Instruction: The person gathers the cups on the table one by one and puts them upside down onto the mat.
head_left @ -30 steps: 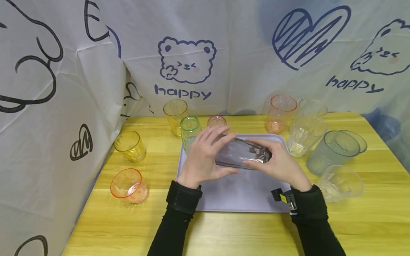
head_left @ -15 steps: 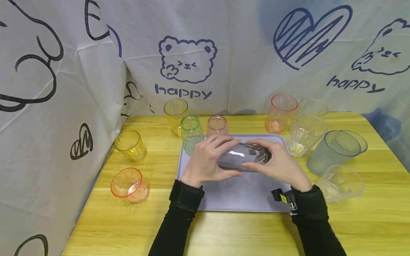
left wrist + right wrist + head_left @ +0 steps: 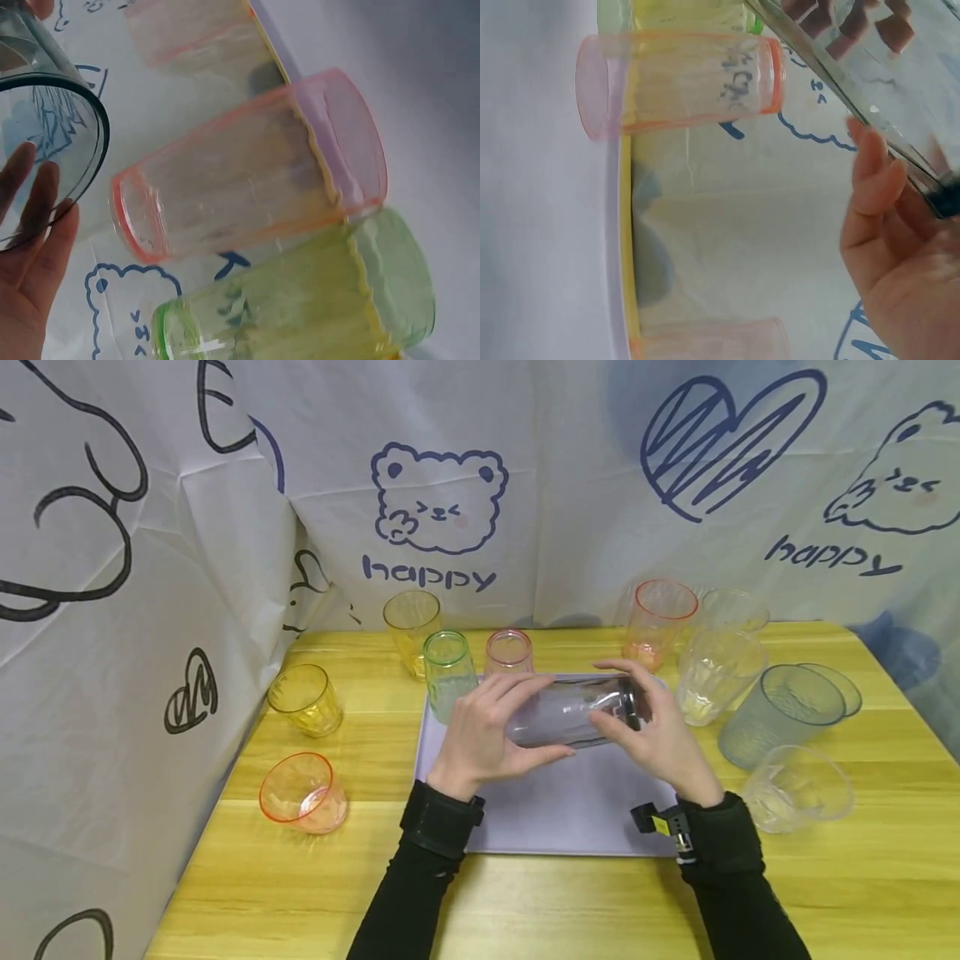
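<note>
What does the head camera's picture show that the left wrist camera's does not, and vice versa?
Only the head view: the short, orange-rimmed transparent tumbler at the near left, the blue-grey translucent tumblers and the black fabric sleeves.

Only the left wrist view: a look into the round, dark-edged mouth of the smoky-grey transparent tumbler.

Both: that smoky-grey tumbler, the left hand, the transparent green tumbler and pink tumbler standing wide end down on the flat lilac tray, and the white printed cloth.

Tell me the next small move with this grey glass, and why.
Probably turn the grey glass rim-down towards the tray: the left hand and right hand hold it sideways, while the green glass and pink glass stand upside down there.
</note>
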Available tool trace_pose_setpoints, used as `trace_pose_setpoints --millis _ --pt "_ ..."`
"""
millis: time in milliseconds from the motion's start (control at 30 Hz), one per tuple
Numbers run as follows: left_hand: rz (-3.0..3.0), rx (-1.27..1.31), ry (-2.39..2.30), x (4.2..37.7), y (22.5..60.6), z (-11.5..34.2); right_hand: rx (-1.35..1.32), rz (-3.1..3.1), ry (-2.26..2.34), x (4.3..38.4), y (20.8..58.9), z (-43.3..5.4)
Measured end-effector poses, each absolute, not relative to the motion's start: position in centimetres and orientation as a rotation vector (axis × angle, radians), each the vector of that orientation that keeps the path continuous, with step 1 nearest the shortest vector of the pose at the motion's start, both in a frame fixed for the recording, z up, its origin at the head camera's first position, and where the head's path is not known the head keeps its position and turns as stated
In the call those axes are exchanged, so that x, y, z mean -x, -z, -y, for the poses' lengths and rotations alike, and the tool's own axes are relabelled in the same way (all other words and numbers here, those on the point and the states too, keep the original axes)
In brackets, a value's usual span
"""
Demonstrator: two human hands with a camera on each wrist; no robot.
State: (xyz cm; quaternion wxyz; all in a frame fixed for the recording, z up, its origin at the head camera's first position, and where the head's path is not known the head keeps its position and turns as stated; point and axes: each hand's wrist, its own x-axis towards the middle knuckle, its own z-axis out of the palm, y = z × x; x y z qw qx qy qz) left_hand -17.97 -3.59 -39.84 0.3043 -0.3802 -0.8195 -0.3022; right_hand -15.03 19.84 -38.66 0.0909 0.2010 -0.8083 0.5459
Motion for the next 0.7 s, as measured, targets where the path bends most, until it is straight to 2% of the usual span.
trace_pose_setpoints --millis 167,500,700 --pt "2.181 0.989 0.929 17.7 40.1 3.1 -0.573 2.171 -1.76 15.0 38.9 -19.3" --pt "2.244 0.995 1.337 17.2 40.5 1.7 -0.763 1.539 -2.341 15.5 39.2 -18.3" --pt "2.281 0.973 1.537 17.0 40.8 1.0 -0.739 1.303 -2.61 15.4 39.4 -17.8"
